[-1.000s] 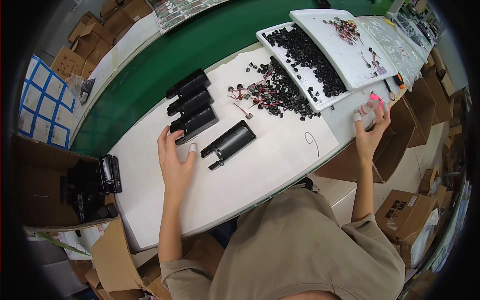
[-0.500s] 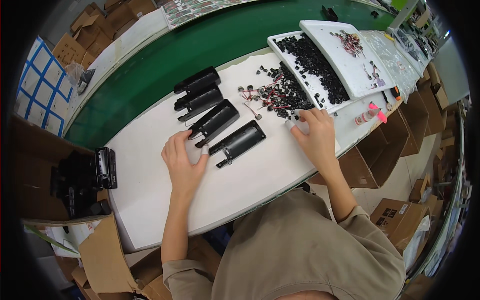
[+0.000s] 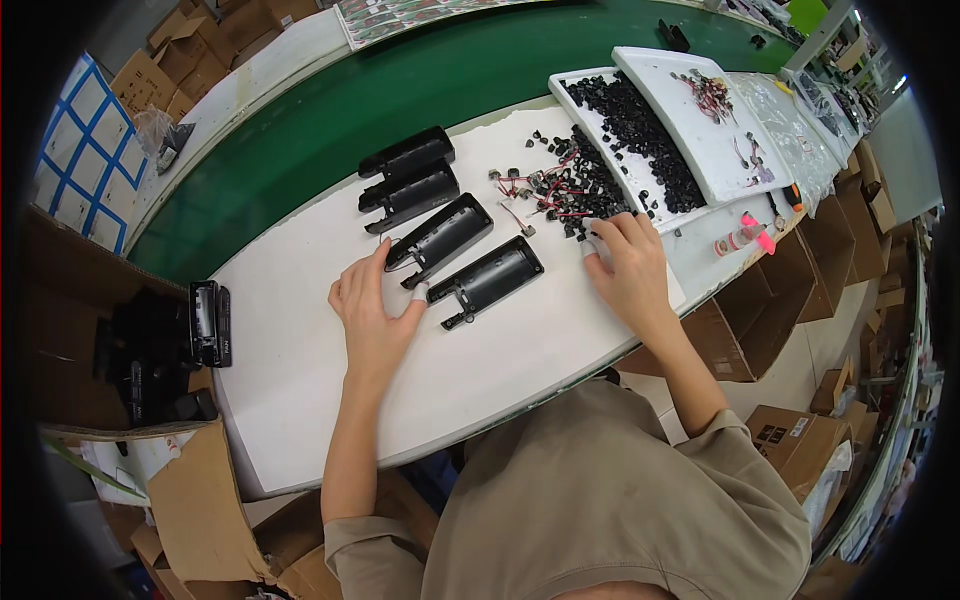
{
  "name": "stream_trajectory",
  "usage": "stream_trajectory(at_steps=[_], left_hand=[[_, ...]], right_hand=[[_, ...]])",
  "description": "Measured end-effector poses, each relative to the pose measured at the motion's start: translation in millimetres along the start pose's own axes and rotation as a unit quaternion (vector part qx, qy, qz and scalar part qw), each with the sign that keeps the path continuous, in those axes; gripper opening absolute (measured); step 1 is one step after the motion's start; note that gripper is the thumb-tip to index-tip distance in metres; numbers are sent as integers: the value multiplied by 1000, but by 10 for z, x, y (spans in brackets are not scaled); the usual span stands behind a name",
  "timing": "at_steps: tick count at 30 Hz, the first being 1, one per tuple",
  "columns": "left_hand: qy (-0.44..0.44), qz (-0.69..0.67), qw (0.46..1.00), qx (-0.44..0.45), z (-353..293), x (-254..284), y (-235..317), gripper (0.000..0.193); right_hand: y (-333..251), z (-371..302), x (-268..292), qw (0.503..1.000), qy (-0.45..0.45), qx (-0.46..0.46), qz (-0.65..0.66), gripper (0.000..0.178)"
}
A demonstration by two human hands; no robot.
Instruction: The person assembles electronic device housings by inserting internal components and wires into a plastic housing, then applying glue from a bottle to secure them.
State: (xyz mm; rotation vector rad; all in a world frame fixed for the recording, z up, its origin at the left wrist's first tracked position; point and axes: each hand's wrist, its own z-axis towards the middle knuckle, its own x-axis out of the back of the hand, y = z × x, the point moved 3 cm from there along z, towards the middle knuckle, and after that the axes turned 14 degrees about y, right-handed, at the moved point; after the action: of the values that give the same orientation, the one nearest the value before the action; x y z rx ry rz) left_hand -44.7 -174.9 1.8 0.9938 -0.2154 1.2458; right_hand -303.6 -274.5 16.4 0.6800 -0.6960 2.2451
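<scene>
My left hand (image 3: 368,305) rests on the white work surface with thumb and fingers spread, holding nothing. Its fingertips are beside the end of a black plastic housing (image 3: 445,238); whether they touch it I cannot tell. A second black housing (image 3: 490,280), hollow side up, lies just right of the thumb. Two more housings (image 3: 415,193) are farther back. At the near edge of a pile of small black parts (image 3: 590,180), my right hand (image 3: 630,260) has its thumb and index finger curled together. What is between them is too small to make out. White covers sit on some fingertips.
Red-wired small components (image 3: 530,188) lie at the pile's left. Behind it are a white foam tray of black parts (image 3: 640,140) and another tray (image 3: 735,170) holding wired pieces. A pink-capped bottle (image 3: 740,238) stands right. A cardboard box (image 3: 60,330) holds black parts at left.
The view has shifted slightly, so the table's things appear a little farther right. My right thumb and index finger have moved slightly left along the pile's edge. My left hand stays by the housings.
</scene>
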Motion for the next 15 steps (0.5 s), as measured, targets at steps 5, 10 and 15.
stream_trajectory(at_steps=[5,10,15], left_hand=[[5,-1,1000,1,-6,10,5,60],[5,-1,1000,1,3,12,23,58],[-2,1,1000,8,-5,20,5,58]], right_hand=[[-7,21,-12,996,-26,80,1,21],[-20,-84,54,994,-49,93,22,21],[34,-35,70,996,-36,52,64,22]])
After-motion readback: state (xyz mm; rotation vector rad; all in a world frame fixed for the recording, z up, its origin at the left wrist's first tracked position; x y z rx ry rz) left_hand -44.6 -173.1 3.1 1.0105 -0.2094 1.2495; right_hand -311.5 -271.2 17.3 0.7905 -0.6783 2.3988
